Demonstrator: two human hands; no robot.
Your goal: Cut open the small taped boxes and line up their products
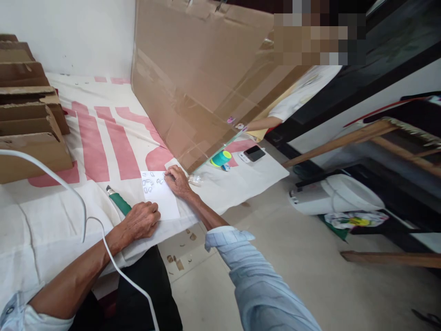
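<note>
A white sheet of paper lies near the table's front edge, with several small dark-outlined shapes on its upper left; whether these are drawn or loose pieces I cannot tell. My left hand rests closed by the paper's lower left edge, fingers curled under and hidden. At the paper's upper right, my right hand bends its fingers down with the fingertips together near the shapes; anything pinched there is too small to make out. A green-handled tool with a metal tip, like a utility knife, lies beside my left hand.
A large cardboard sheet stands across the table; another person's hand is at its lower edge. Nearby are a teal thread spool, a phone and clear plastic. Folded cardboard stands left. A white cable crosses the foreground.
</note>
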